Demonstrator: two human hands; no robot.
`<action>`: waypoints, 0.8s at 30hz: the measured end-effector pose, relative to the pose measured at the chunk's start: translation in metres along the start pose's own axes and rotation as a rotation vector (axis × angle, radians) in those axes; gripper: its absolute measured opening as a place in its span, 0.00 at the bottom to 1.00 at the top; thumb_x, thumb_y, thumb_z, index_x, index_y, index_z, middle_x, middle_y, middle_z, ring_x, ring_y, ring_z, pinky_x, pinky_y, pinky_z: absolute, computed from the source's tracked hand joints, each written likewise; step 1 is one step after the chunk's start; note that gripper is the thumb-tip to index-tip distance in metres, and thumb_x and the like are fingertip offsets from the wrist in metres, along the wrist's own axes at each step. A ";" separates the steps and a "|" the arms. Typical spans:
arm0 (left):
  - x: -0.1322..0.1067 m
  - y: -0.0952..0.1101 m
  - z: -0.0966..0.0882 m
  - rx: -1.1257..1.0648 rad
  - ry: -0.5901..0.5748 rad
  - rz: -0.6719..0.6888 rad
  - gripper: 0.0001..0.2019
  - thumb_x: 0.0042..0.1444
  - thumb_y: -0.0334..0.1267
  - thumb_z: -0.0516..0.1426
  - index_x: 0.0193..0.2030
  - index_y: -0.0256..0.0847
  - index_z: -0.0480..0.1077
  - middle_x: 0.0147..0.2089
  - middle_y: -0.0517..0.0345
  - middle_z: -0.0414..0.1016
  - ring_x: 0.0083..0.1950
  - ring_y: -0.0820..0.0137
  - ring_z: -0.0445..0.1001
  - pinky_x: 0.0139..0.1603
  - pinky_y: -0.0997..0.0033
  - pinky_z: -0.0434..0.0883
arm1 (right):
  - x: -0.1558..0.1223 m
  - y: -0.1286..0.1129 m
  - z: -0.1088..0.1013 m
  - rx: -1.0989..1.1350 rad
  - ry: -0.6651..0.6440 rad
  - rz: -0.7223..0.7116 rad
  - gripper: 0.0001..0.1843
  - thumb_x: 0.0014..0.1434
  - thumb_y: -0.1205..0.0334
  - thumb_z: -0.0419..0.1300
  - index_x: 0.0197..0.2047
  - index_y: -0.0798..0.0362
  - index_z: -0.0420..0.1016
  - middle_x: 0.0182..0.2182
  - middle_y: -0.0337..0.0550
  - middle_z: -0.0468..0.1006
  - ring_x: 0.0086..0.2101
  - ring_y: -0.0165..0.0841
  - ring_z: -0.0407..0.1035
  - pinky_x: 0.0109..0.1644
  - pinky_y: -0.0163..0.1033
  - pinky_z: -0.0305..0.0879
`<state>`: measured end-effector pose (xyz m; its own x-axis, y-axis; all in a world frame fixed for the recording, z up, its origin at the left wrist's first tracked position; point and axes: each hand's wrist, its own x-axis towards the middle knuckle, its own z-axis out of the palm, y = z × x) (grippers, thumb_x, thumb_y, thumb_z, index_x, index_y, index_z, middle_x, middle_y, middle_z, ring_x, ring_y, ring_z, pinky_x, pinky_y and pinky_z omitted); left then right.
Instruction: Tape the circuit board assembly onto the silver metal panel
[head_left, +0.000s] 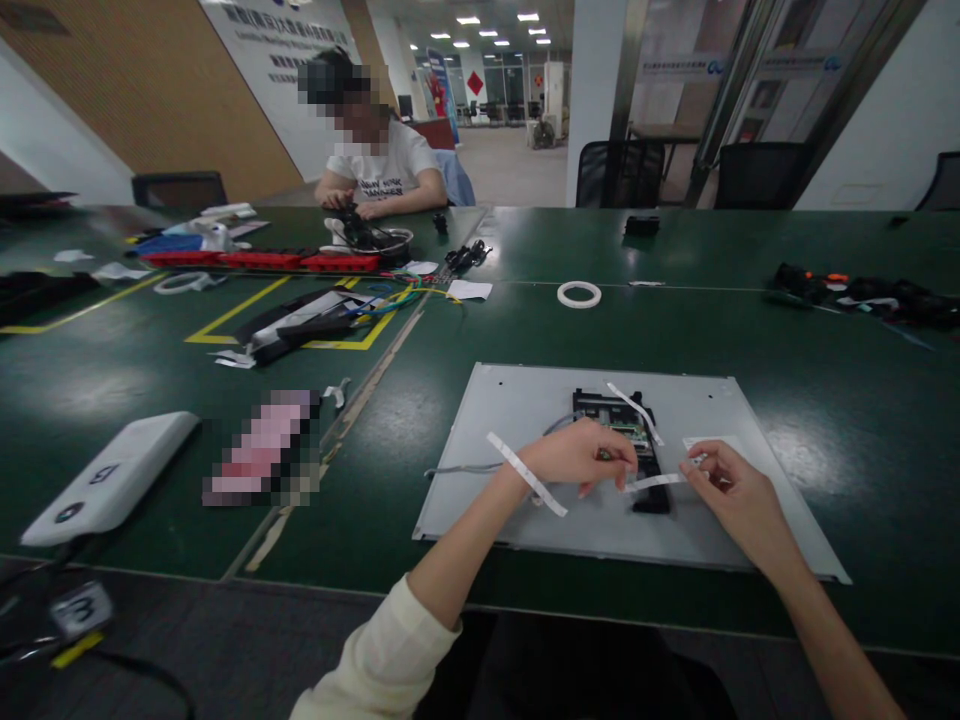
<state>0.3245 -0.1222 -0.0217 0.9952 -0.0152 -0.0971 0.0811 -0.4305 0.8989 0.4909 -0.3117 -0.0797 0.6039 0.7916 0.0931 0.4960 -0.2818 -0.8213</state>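
Observation:
A short strip of white tape (658,482) is stretched between my hands. My right hand (739,495) pinches its right end, and the fingertips of my left hand (581,455) close on its left end. Below them lies a black plastic frame with a green circuit board (636,434), partly hidden by my left hand. It rests on a flat grey-white panel (510,410). Another tape strip (634,410) lies across the frame's upper right side. A third tape strip (521,468) lies across my left wrist. A grey cable (461,469) runs out to the left.
A roll of white tape (579,294) lies beyond the panel. To the left are a white power bank (112,478) and a pixelated pink phone-shaped item (262,448). Black cables (862,295) lie far right. Across the table a person (382,165) handles dark parts.

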 end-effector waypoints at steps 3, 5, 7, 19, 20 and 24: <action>0.002 0.001 0.002 0.102 -0.039 0.038 0.08 0.59 0.29 0.52 0.40 0.37 0.72 0.33 0.61 0.77 0.16 0.85 0.64 0.22 0.82 0.63 | -0.003 -0.001 0.002 -0.142 0.056 -0.028 0.18 0.58 0.45 0.56 0.42 0.51 0.69 0.25 0.34 0.66 0.25 0.28 0.62 0.30 0.33 0.57; 0.004 0.002 0.002 0.204 -0.042 0.086 0.09 0.59 0.29 0.52 0.41 0.37 0.73 0.35 0.59 0.77 0.21 0.81 0.69 0.27 0.80 0.65 | -0.004 -0.002 0.003 -0.201 0.072 -0.040 0.18 0.58 0.45 0.56 0.42 0.50 0.69 0.25 0.33 0.67 0.25 0.28 0.63 0.30 0.33 0.57; 0.007 0.004 0.002 0.300 -0.035 0.157 0.09 0.58 0.28 0.53 0.42 0.38 0.73 0.39 0.56 0.77 0.32 0.75 0.74 0.36 0.77 0.68 | -0.005 -0.001 0.004 -0.240 0.077 -0.047 0.17 0.58 0.45 0.56 0.42 0.49 0.69 0.24 0.33 0.67 0.24 0.28 0.63 0.30 0.34 0.56; 0.009 0.004 0.005 0.466 -0.041 0.243 0.11 0.56 0.27 0.53 0.42 0.37 0.75 0.42 0.53 0.77 0.43 0.71 0.74 0.46 0.75 0.67 | -0.010 -0.004 0.012 -0.551 0.079 -0.131 0.15 0.60 0.48 0.54 0.43 0.49 0.68 0.29 0.35 0.69 0.30 0.32 0.65 0.32 0.35 0.54; 0.009 0.004 0.006 0.469 -0.040 0.233 0.11 0.56 0.27 0.53 0.42 0.37 0.75 0.41 0.53 0.77 0.42 0.71 0.74 0.45 0.75 0.67 | -0.011 -0.005 0.013 -0.587 0.079 -0.122 0.15 0.60 0.48 0.54 0.44 0.49 0.68 0.29 0.35 0.70 0.30 0.33 0.66 0.32 0.36 0.54; 0.009 0.003 0.007 0.466 -0.043 0.143 0.12 0.56 0.27 0.53 0.42 0.39 0.76 0.40 0.56 0.79 0.38 0.72 0.75 0.40 0.77 0.67 | -0.013 -0.009 0.014 -0.707 0.070 -0.050 0.16 0.61 0.48 0.56 0.48 0.47 0.66 0.29 0.35 0.70 0.31 0.34 0.67 0.31 0.36 0.53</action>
<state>0.3336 -0.1298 -0.0234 0.9906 -0.1363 -0.0130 -0.0991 -0.7794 0.6186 0.4702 -0.3116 -0.0810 0.5966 0.7829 0.1765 0.7958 -0.5488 -0.2559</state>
